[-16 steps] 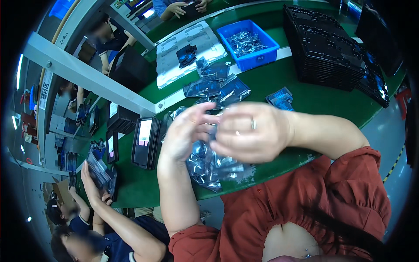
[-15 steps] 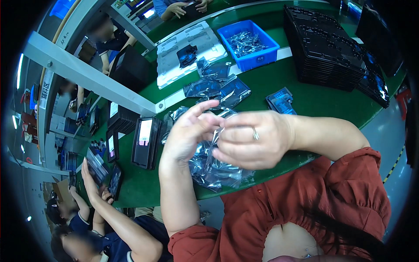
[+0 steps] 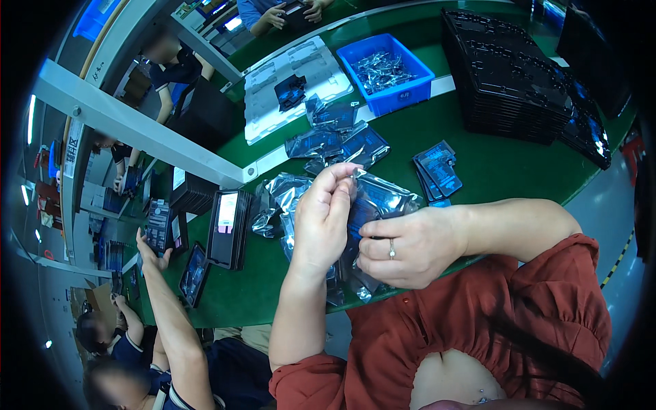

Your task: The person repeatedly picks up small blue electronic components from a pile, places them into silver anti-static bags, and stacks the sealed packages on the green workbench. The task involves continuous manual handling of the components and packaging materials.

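Observation:
A shiny plastic bag [image 3: 384, 195], with something dark blue showing through it, is spread between my two hands. My left hand [image 3: 322, 222] pinches its upper left edge between thumb and fingers. On its lower right side, the fingers of my right hand [image 3: 417, 247], with a ring on one, are curled around the film. More crumpled bags [image 3: 281, 198] lie beside and under my hands. Just beyond them sits a heap of filled dark bags [image 3: 335, 140]. To the right of the held bag, several flat dark blue pieces [image 3: 437, 171] are fanned out on the green table.
A blue bin [image 3: 389, 75] of small metallic parts stands at the back, beside a white tray [image 3: 260, 113] bearing dark pieces. Stacked black trays [image 3: 506, 82] rise at the right. Black boxes [image 3: 227, 232] and a co-worker's arm [image 3: 167, 294] are at the left, near a metal post [image 3: 150, 123].
My hands have drawn apart and the bag is now spread between them. The fanned pieces show more fully. At the left, the co-worker's raised hand has come off a dark stack.

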A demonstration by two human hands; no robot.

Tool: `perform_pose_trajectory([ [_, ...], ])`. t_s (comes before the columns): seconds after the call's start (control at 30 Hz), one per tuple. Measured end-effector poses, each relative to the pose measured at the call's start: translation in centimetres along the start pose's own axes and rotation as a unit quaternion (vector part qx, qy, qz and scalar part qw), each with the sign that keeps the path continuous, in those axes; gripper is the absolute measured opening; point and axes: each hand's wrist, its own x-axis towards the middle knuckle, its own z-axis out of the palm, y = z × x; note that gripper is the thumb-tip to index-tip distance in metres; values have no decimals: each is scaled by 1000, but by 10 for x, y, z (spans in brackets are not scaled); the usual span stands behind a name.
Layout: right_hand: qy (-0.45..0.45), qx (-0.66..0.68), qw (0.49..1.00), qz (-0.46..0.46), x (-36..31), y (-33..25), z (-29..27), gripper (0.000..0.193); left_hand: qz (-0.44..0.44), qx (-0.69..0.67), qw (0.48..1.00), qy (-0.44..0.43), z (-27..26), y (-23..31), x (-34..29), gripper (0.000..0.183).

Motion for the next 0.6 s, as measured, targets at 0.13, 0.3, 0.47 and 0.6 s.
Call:
perform_pose_trajectory([
  [0.13, -16, -19, 999, 25, 2, -2, -2, 18, -6, -62, 997, 43, 10, 6, -7, 17],
  [0.3, -34, 56, 997, 39, 2, -8, -2, 18, 2, -21, 998, 62, 2, -4, -6, 13],
  [0.47, 110, -62, 954, 271, 8, 13, -17, 12, 89, 167, 981, 30, 6, 5, -12, 8],
  [0.6, -54, 49, 938, 340, -8, 23, -37, 12, 109, 232, 966, -29, 12, 15, -15, 9],
])
